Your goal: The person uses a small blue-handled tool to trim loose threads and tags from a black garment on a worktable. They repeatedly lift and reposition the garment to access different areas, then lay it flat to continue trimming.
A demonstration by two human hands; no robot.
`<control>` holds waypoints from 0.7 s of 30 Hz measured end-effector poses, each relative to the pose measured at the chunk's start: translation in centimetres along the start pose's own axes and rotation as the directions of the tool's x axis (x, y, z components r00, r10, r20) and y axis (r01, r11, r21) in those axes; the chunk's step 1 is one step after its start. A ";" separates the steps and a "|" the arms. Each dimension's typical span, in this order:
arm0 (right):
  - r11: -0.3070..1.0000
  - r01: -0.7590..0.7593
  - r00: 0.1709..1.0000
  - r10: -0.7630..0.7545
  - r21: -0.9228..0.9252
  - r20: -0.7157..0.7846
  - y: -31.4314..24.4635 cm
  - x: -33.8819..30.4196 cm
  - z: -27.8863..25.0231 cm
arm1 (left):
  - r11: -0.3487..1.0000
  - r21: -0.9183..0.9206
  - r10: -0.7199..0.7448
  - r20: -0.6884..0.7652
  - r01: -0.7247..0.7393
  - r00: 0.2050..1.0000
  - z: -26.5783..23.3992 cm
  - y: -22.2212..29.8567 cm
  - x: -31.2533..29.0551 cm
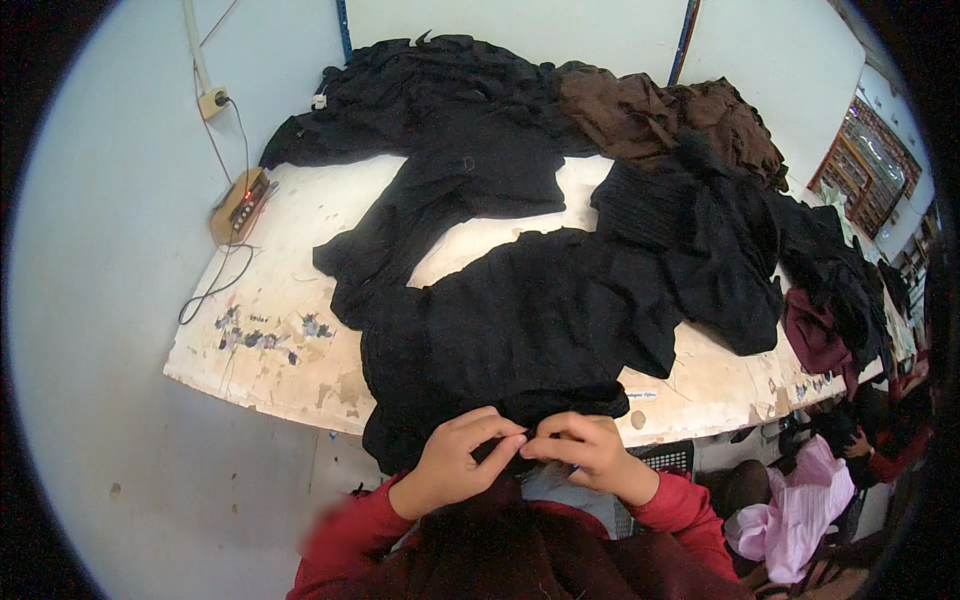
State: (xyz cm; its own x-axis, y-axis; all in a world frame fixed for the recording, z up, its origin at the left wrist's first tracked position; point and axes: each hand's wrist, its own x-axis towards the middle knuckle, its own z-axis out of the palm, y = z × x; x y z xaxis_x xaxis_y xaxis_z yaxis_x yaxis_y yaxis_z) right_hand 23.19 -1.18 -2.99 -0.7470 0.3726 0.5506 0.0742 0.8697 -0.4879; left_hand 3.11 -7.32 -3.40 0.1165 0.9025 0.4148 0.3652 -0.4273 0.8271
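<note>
A black garment (490, 320) lies spread over the near part of the table, its lower end hanging past the front edge. Right at that end, my left hand (470, 456) and my right hand (585, 452) meet, fingertips almost touching. Both are closed in a pinch of thumb and forefinger. What lies between the fingertips is too small to make out; black cloth shows just behind them. A folded black band of the garment (565, 400) runs just beyond my right hand.
Heaped black clothes (430, 100) and brown cloth (640, 110) fill the table's (300, 220) far side. More black garments (710, 250) lie to the right, with a maroon piece (815, 330). A corded power strip (240, 205) hangs at the left wall. Pink cloth (800, 510) and another person's hand (857, 445) appear lower right.
</note>
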 end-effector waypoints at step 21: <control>0.997 0.000 1.000 0.002 -0.081 0.028 0.5 1.0 -0.3 | 0.996 -0.006 0.086 -0.007 -0.086 0.996 0.2 -0.9 0.0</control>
State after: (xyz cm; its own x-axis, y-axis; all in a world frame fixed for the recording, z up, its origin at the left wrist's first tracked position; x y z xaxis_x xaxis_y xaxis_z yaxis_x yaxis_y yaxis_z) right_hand 22.63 -0.28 -2.48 -0.7651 0.3653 0.5303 0.1274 0.8931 -0.4314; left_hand 2.98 -6.89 -4.25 0.1409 0.8622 0.4866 0.3480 -0.5032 0.7910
